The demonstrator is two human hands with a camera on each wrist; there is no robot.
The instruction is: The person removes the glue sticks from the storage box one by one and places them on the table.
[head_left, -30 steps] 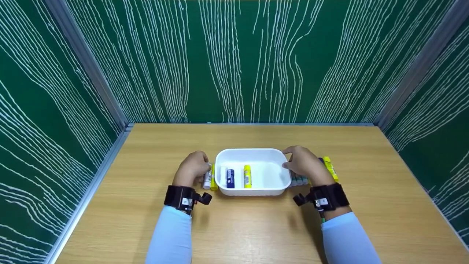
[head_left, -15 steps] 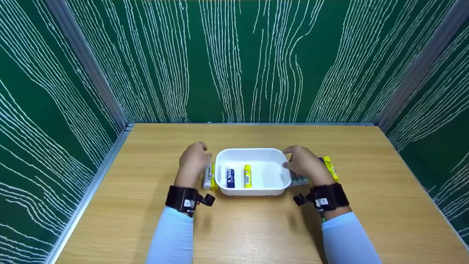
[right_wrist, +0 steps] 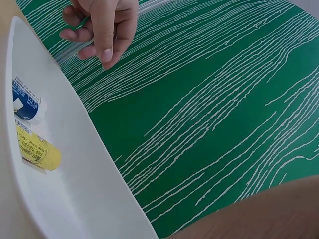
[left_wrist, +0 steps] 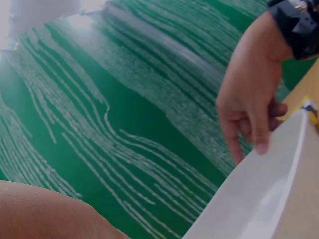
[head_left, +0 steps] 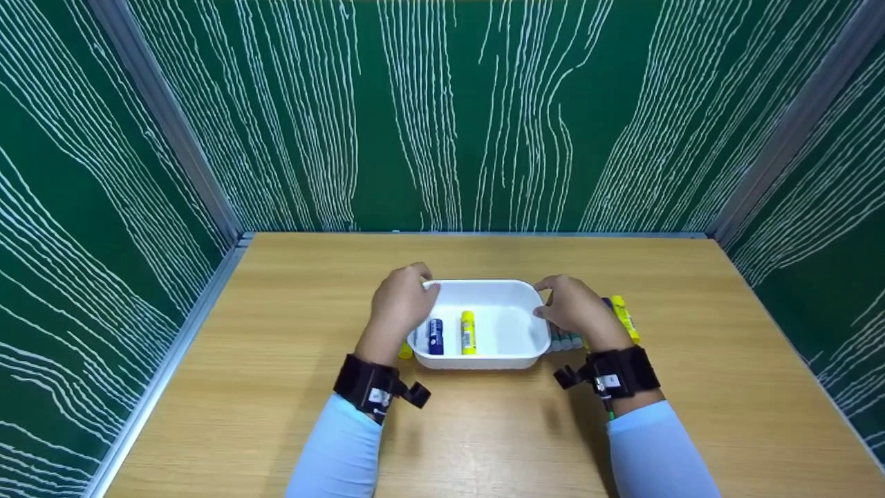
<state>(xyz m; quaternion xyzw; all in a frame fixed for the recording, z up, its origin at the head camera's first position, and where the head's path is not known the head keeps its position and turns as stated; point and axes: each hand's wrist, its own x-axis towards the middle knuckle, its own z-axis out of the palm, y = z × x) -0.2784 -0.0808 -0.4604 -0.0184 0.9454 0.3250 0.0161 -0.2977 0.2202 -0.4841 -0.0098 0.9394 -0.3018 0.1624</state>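
Observation:
A white plastic tub stands on the table, holding a yellow glue stick and a dark blue glue stick. My right hand pinches the tub's right rim, with the thumb inside the edge, as the left wrist view shows. Over the tub's left rim hovers my left hand. In the right wrist view that left hand has loosely bent fingers and nothing between them. Part of another yellow glue stick peeks out beside the tub, below my left wrist.
Several grey-green glue sticks lie against the tub's right side, partly under my right hand. Farther right is a yellow glue stick next to a dark one. Green walls with white lines enclose the wooden table.
My left hand has risen from the glue sticks left of the tub and moved right, over the tub's left rim. My right hand and the tub have stayed in place.

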